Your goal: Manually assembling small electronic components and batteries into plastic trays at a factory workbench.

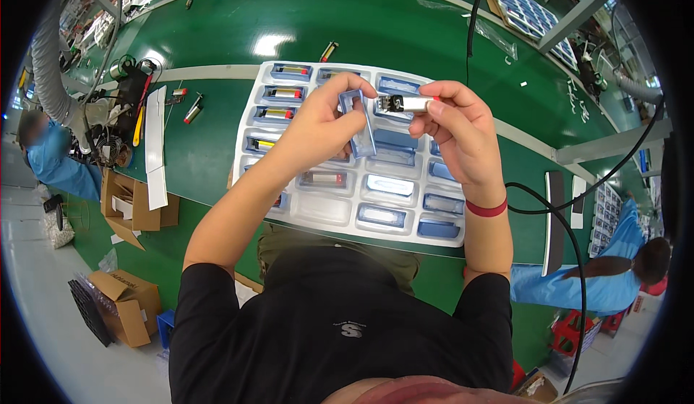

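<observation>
My left hand (327, 120) pinches a translucent blue plastic casing (363, 142), tilted upright over the tray. Between the thumb and fingers of my right hand (468, 129) is a small silver cylinder (413, 104) with a black, circuit-like end and some red at the other. That black end points at the casing, close beside it. Below both hands lies a white moulded tray (323, 207) of pockets. Several pockets hold blue casings (382, 217); those on the left side have red, silver and yellow cylinders (283, 93) inside them.
Loose cylinder parts (194, 109) lie left of the tray, and another (329, 51) behind it. A white strip (155, 151) and a yellow-handled tool (139, 125) are farther left. A black cable (571, 241) loops down at the right. People in blue (571, 277) sit at both sides.
</observation>
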A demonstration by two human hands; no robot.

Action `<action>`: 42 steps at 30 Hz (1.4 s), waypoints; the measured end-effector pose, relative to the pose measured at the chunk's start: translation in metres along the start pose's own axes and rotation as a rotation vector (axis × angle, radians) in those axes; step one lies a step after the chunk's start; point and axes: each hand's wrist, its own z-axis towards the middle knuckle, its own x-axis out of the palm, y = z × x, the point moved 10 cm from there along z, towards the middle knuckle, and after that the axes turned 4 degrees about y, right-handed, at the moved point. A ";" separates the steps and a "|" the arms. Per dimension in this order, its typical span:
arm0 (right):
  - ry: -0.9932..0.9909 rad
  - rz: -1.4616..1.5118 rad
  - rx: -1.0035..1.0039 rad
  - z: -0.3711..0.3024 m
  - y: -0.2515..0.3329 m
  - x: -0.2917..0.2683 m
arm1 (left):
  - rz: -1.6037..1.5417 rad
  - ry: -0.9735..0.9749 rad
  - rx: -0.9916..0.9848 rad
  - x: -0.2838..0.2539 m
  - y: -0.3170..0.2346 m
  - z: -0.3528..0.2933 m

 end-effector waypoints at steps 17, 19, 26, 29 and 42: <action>-0.006 -0.156 -0.062 -0.003 0.003 0.004 | -0.262 0.144 -0.154 0.000 0.036 -0.003; -0.017 -0.175 -0.061 -0.003 0.004 0.003 | -0.185 0.149 -0.121 0.003 0.027 0.000; -0.038 -0.240 -0.058 -0.005 0.006 0.000 | -0.252 -0.133 0.026 -0.026 0.019 -0.002; -0.022 -0.239 -0.054 -0.005 0.002 0.003 | -0.363 -0.043 0.014 -0.025 0.023 -0.001; -0.013 -0.506 -0.103 -0.007 -0.011 0.015 | -0.570 0.131 -0.001 0.011 0.009 -0.014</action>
